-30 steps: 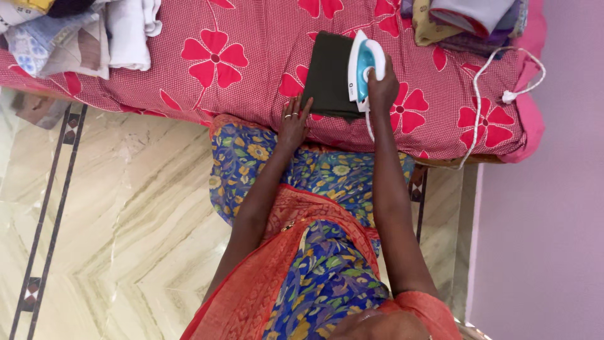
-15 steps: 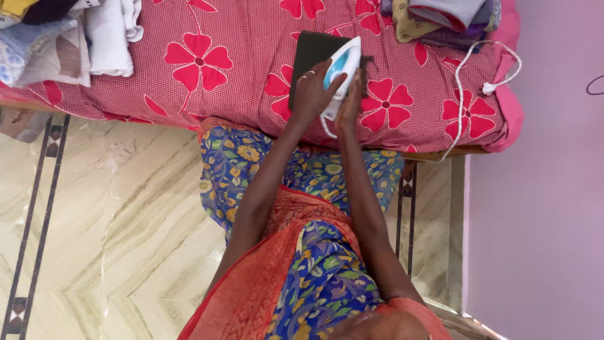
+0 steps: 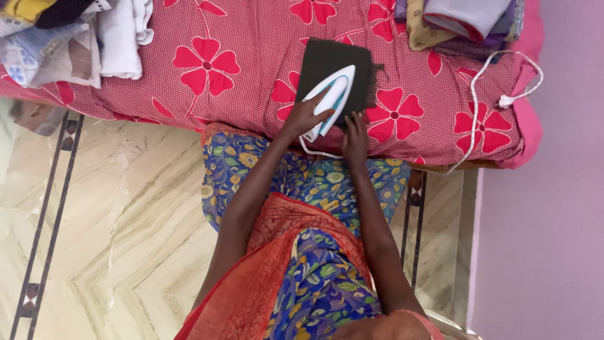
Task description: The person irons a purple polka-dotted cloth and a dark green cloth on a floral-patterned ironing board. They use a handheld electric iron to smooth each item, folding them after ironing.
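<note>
Now the left hand grips the white-and-blue iron, pressing it on the dark folded cloth on the bed. Just right of it, the right hand lies open, flat on the cloth's near edge. Pressing seems underway; the following stroke likely needs the cloth held taut.

A bed covered with a red checked, flower-printed sheet stands against a plain pink wall, with piles of folded clothes at both ends, above a cream marble floor with dark inlaid border strips.
</note>
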